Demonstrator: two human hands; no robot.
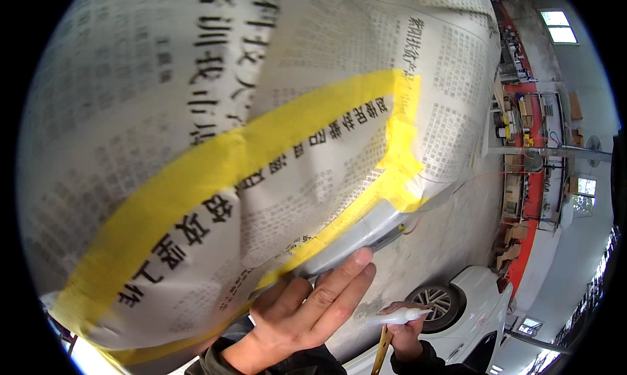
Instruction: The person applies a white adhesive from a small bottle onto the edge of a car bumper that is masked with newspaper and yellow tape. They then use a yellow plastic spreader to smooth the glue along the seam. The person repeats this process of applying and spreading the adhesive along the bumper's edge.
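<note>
Newspaper sheets (313,55) cover a large curved body, fixed along their edges with yellow masking tape (183,166). Below the lower tape line runs a bare grey edge (356,234) with a dark slot near its right end. My left hand (294,313) lies at this edge, two fingers stretched out along it and the others bent; nothing shows in it. To the right and lower, my right hand (406,332) is closed around a translucent white squeeze bottle (395,317) with a narrow pointed tip, apart from the covered body. The bottle's tip points right.
A white car (467,310) with a dark wheel (434,303) stands at the lower right on the grey floor (457,238). Under my right hand is a narrow yellow bar (381,352). Cluttered shelves (516,172) line the wall at far right, beside a red band.
</note>
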